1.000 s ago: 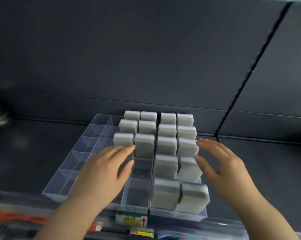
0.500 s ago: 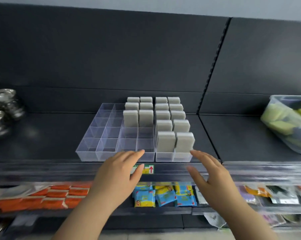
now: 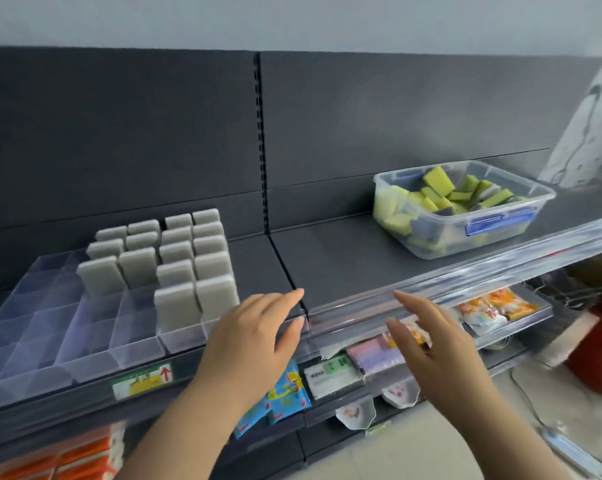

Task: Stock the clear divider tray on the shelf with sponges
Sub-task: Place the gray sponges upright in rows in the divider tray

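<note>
The clear divider tray (image 3: 43,327) sits on the dark shelf at the left. Several grey sponges (image 3: 175,258) stand upright in its right-hand and rear compartments; the left and front-middle cells hold nothing. A clear plastic bin (image 3: 500,233) with several yellow-green sponges (image 3: 438,183) rests on the same shelf to the right. My left hand (image 3: 254,337) hovers with fingers spread just right of the tray's front corner. My right hand (image 3: 427,341) is spread too, in front of the shelf edge below the bin. Neither hand holds anything.
A clear shelf-edge strip (image 3: 466,282) runs along the front. Below it, a lower shelf carries blue packets (image 3: 282,400), white and purple packets (image 3: 348,368) and orange packs (image 3: 78,459). A red object (image 3: 601,355) stands at the far right.
Both hands have pulled back from the tray and swung right toward the bin. The view has widened and turned right, bringing the bin of yellow-green sponges fully into sight.
</note>
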Motion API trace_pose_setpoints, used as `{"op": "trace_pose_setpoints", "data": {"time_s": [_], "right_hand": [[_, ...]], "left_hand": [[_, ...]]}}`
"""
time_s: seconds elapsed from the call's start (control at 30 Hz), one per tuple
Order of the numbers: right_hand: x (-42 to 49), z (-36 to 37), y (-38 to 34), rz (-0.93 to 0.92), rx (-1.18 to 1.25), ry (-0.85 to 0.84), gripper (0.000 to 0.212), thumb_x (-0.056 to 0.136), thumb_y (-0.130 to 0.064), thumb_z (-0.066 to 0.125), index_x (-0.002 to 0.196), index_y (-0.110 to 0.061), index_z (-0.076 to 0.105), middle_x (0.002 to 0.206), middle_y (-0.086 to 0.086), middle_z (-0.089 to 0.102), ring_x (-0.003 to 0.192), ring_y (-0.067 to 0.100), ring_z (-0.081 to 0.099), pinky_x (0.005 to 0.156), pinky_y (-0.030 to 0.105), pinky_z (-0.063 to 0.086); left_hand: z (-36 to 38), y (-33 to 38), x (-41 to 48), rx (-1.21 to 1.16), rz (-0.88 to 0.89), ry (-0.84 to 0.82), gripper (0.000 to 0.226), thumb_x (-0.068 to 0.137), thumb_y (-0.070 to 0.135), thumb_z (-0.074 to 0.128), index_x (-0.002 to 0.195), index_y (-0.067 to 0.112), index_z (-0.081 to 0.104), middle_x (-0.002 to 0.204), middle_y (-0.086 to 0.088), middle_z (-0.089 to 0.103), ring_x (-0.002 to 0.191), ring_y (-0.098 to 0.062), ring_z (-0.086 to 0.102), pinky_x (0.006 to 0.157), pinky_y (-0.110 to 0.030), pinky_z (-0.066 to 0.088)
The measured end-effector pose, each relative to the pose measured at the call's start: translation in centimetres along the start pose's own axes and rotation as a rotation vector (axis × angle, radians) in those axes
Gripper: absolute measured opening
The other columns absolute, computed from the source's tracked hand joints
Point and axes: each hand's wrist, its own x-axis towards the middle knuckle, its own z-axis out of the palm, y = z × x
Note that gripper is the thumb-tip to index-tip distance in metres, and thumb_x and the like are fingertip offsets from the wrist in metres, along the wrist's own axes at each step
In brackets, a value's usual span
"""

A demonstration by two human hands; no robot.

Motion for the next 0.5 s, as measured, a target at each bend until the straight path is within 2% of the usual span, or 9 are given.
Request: {"op": "trace_pose_setpoints", "data": {"time_s": [0.07,0.13,0.3,0.43,0.5], "right_hand": [[0.8,-2.6,3.5,0.034,-0.026,0.01,0.042,0.087,-0.037,0.054,0.128,-0.035,0.048,0.118,-0.018,0.049,0.091,-0.002,0.051,0.073,0.008,0.035],[1.7,-5.4,7.2,0.08,-0.048,0.011,0.041,0.088,-0.035,0.055,0.128,-0.034,0.049,0.118,-0.017,0.05,0.083,-0.004,0.054,0.075,0.014,0.035],[3.0,-11.8,16.7,0.168,-0.108,0.013,0.037,0.088,-0.034,0.056,0.125,-0.03,0.052,0.114,-0.018,0.052,0.107,0.004,0.051,0.088,0.016,0.034],[3.9,-15.3,22.3,0.245,-0.14,-0.028,0.039,0.089,-0.037,0.054,0.127,-0.036,0.046,0.117,-0.02,0.047,0.103,-0.003,0.047,0.074,0.001,0.035],[4.3,-15.9,24.4,0.253,-0.13,-0.039,0.038,0.088,-0.038,0.055,0.125,-0.04,0.045,0.117,-0.02,0.049,0.099,-0.002,0.051,0.08,0.006,0.038]], "left_hand": [[3.2,2.7,2.4,-0.073,0.012,-0.014,0.04,0.087,0.038,0.04,0.114,0.023,0.065,0.097,0.012,0.068,0.089,-0.008,0.062,0.07,-0.023,0.052],[6.8,6.0,4.6,-0.107,0.01,-0.037,0.04,0.086,0.039,0.04,0.112,0.024,0.066,0.095,0.014,0.068,0.088,-0.007,0.062,0.066,-0.021,0.051],[14.7,14.3,9.5,-0.165,0.065,-0.083,0.041,0.084,0.04,0.04,0.111,0.025,0.066,0.095,0.015,0.068,0.086,-0.006,0.063,0.065,-0.019,0.049],[19.4,18.8,12.5,-0.208,0.09,-0.133,0.041,0.084,0.039,0.04,0.111,0.023,0.066,0.095,0.012,0.069,0.085,-0.01,0.065,0.062,-0.025,0.054],[21.1,20.0,13.2,-0.212,0.12,-0.174,0.04,0.083,0.039,0.04,0.109,0.024,0.066,0.094,0.013,0.069,0.082,-0.007,0.065,0.058,-0.025,0.055]]}}
